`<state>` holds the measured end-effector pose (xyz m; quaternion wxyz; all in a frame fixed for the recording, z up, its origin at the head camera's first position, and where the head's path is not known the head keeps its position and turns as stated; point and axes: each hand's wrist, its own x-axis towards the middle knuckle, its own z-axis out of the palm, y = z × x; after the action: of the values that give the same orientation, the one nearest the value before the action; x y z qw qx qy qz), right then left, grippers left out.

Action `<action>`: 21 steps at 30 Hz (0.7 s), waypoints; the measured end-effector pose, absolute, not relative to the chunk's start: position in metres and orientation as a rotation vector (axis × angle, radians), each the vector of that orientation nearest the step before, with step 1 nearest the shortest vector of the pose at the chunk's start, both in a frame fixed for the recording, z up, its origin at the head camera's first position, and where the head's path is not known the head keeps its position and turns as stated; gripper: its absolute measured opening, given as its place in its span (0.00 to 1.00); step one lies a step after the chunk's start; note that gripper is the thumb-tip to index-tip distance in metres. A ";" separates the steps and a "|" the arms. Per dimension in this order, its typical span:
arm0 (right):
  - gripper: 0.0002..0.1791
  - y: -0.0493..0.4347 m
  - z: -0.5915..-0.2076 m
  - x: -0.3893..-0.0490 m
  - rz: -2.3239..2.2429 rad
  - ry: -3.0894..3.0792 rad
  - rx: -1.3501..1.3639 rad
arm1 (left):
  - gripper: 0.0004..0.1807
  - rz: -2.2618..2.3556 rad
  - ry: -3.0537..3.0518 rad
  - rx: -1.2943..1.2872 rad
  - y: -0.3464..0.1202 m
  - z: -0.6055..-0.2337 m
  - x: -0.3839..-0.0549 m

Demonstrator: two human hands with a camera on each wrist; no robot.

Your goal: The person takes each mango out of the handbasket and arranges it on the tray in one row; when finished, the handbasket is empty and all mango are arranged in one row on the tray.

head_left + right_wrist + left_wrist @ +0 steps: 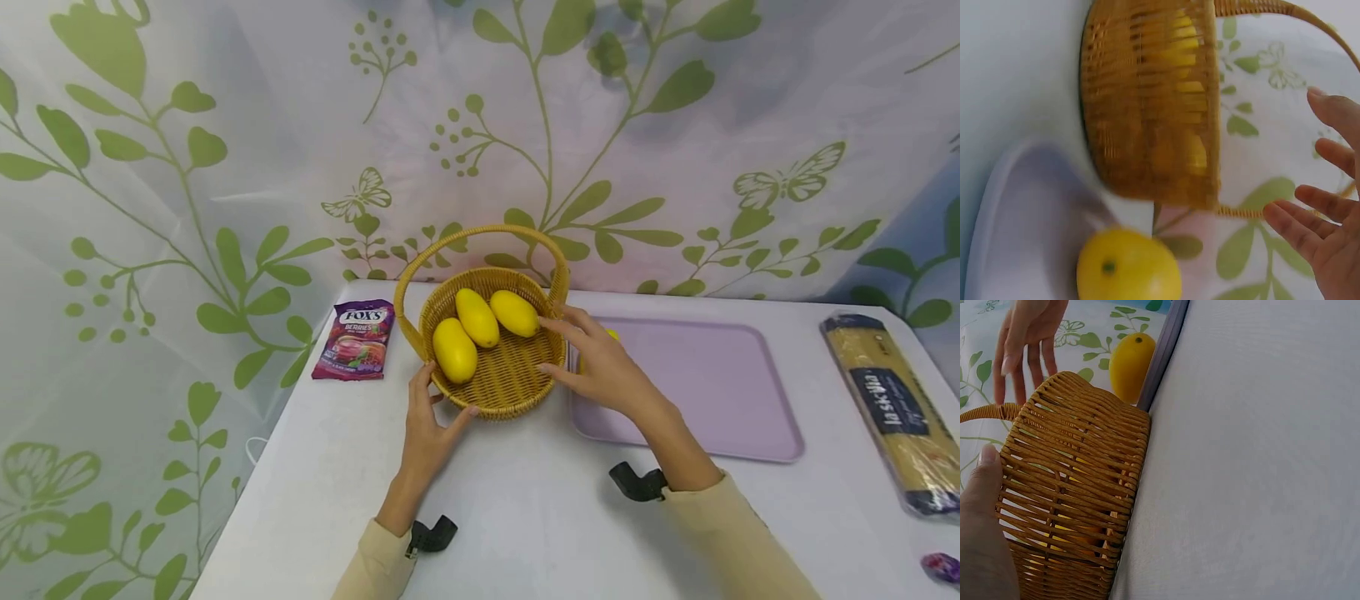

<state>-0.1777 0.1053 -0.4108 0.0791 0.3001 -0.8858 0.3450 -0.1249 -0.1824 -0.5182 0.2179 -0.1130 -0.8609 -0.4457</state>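
Three yellow mangoes (477, 318) lie inside a round wicker basket (501, 402) with a tall arched handle. My left hand (429, 437) holds the basket at its front left, with the thumb (984, 472) against the woven side; its other fingers are hidden in the left wrist view. Over the basket's right rim is my right hand (609, 367), fingers spread and nothing in its grasp. Its fingertips point toward the rightmost mango in the basket. Another mango (1129, 265) sits at the left end of the lilac tray (697, 392), mostly hidden beneath the right hand in the head view.
A purple Fox's candy bag (356, 340) lies left of the basket. On the far right is a pack of spaghetti (892, 408), with a small wrapped candy (941, 567) nearer the front. A leaf-patterned curtain (465, 125) hangs behind the white table (525, 508).
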 end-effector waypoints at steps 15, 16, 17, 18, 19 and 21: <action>0.34 0.023 -0.439 -0.203 1.098 -2.733 1.120 | 0.51 -1.224 -2.403 -0.306 -0.184 -0.520 -0.126; 0.34 0.019 -0.440 -0.205 1.099 -2.732 1.135 | 0.51 -1.225 -2.402 -0.306 -0.184 -0.520 -0.126; 0.34 0.016 -0.441 -0.206 1.097 -2.733 1.151 | 0.51 -1.225 -2.402 -0.306 -0.184 -0.520 -0.126; 0.34 0.012 -0.442 -0.208 1.096 -2.737 1.163 | 0.51 -1.223 -2.402 -0.306 -0.184 -0.521 -0.126; 0.34 0.009 -0.444 -0.210 1.096 -2.740 1.179 | 0.51 -1.223 -2.400 -0.308 -0.185 -0.521 -0.126; 0.34 0.004 -0.447 -0.213 1.096 -2.756 1.208 | 0.51 -1.222 -2.398 -0.312 -0.185 -0.520 -0.126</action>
<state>-0.2129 0.0037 -0.4469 -0.0304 0.3769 -0.8602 0.3422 -0.1257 -0.1847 -0.5202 0.2144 -0.1123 -0.8646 -0.4404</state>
